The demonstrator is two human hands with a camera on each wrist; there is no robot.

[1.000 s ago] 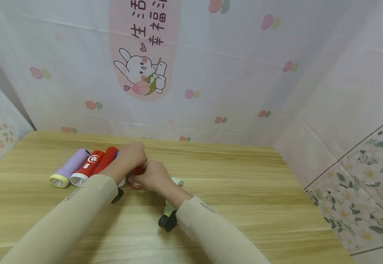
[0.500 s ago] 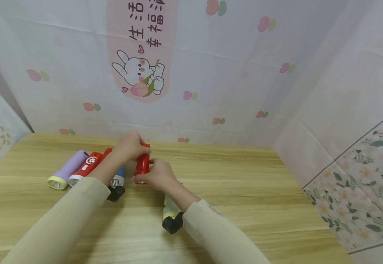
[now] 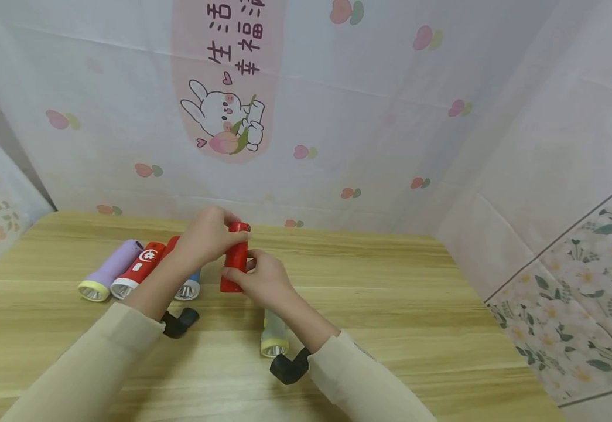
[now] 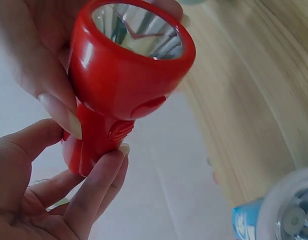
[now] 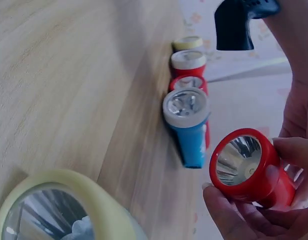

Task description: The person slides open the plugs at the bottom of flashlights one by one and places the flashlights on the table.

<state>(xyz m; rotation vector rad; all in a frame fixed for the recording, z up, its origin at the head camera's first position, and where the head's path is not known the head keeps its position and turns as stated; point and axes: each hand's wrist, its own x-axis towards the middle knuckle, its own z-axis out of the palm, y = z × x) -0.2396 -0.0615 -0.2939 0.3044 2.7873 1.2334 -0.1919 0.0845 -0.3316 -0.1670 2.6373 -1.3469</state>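
Observation:
Both hands hold one glossy red flashlight (image 3: 236, 257) above the table, its lamp end toward me. My left hand (image 3: 207, 237) grips it by the tail end. My right hand (image 3: 267, 280) holds it around the lamp head, with the thumb across the near side. In the left wrist view the red flashlight (image 4: 121, 75) shows its silver reflector and a ribbed switch on the body. Left of the hands, a row on the table has a lilac flashlight (image 3: 114, 262), a red one with a white rim (image 3: 139, 266), another red one, and a blue flashlight (image 3: 188, 287) partly behind my left wrist.
A pale green flashlight with a yellow rim (image 3: 274, 337) lies beneath my right forearm. Black wrist-camera mounts (image 3: 180, 323) hang below both wrists. The wooden table (image 3: 379, 305) ends at a patterned white cloth (image 3: 369, 135) behind and at the right.
The red flashlight has come up off the table and slightly right, held in both hands. It was largely hidden by the hands before. The blue flashlight shows more now.

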